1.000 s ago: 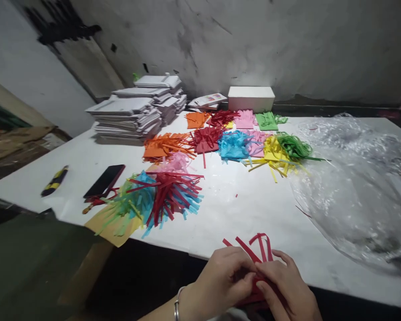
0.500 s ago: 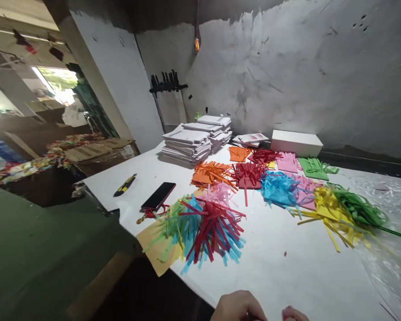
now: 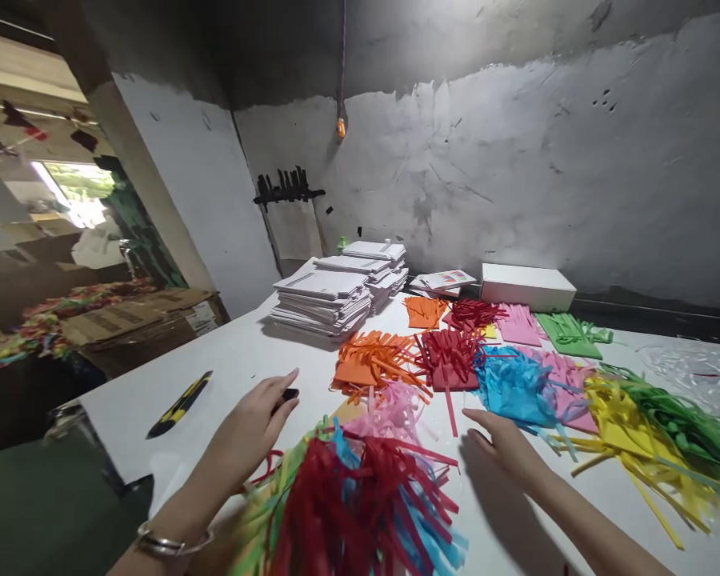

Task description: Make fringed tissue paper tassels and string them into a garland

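My left hand point(image 3: 255, 416), with a silver bangle at the wrist, hovers over or rests on the dark phone point(image 3: 289, 394), most of which it covers. Its thumb and fingers are apart, and I cannot tell if they touch the phone. My right hand point(image 3: 498, 440) reaches over the table, fingers stretched out and empty, beside the dark red fringed tissue paper point(image 3: 450, 360) and the blue fringed paper point(image 3: 513, 384). Between my arms lies a heap of red fringed strips point(image 3: 342, 504), partly blurred, over light blue and green ones. Pink fringe point(image 3: 390, 412) shows just behind it.
A black and yellow cutter knife point(image 3: 180, 406) lies on the white table point(image 3: 234, 352) at left. Stacks of white paper point(image 3: 321, 300) and a white box point(image 3: 528, 286) stand along the wall. Orange point(image 3: 366, 368), yellow point(image 3: 624, 424) and green point(image 3: 678, 416) fringes spread rightward, near clear plastic point(image 3: 696, 372).
Both hands have come forward from the bottom edge and spread apart, the left to the phone, the right toward the coloured fringes. The view has tilted up, and the red fringe appears nearer.
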`<state>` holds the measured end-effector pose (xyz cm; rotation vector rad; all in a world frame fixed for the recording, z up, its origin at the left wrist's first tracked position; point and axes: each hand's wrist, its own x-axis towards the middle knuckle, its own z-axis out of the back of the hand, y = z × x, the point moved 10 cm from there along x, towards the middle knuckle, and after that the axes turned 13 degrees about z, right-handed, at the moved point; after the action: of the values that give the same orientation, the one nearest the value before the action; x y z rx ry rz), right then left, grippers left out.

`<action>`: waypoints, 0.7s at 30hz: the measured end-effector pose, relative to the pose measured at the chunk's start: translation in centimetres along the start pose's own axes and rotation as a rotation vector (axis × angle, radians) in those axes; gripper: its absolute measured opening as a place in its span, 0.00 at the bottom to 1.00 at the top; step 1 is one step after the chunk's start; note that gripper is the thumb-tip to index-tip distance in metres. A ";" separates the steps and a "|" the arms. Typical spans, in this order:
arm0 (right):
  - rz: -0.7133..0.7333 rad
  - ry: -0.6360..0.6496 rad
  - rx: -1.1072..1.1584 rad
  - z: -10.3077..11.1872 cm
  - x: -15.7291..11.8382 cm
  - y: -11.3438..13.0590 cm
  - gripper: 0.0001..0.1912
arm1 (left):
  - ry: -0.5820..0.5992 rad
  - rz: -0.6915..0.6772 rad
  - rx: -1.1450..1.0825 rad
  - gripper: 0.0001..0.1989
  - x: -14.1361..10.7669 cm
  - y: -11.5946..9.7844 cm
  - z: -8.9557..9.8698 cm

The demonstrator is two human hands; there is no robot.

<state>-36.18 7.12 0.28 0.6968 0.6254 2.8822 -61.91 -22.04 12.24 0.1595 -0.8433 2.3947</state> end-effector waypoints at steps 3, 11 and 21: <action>0.057 0.042 0.013 -2.7 5.0 -0.3 0.16 | 0.253 0.007 0.079 0.18 3.8 -0.7 -6.0; 0.293 0.241 0.001 -12.1 18.8 7.2 0.12 | 0.434 0.368 0.060 0.16 11.7 3.3 -17.5; 0.162 0.340 -0.107 -15.9 22.3 4.4 0.13 | 0.459 0.489 -0.205 0.16 12.8 5.1 -18.6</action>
<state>-63.32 1.73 -1.56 0.2532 0.4616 3.1874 -73.81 -7.72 -1.51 -0.7267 -0.9720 2.5944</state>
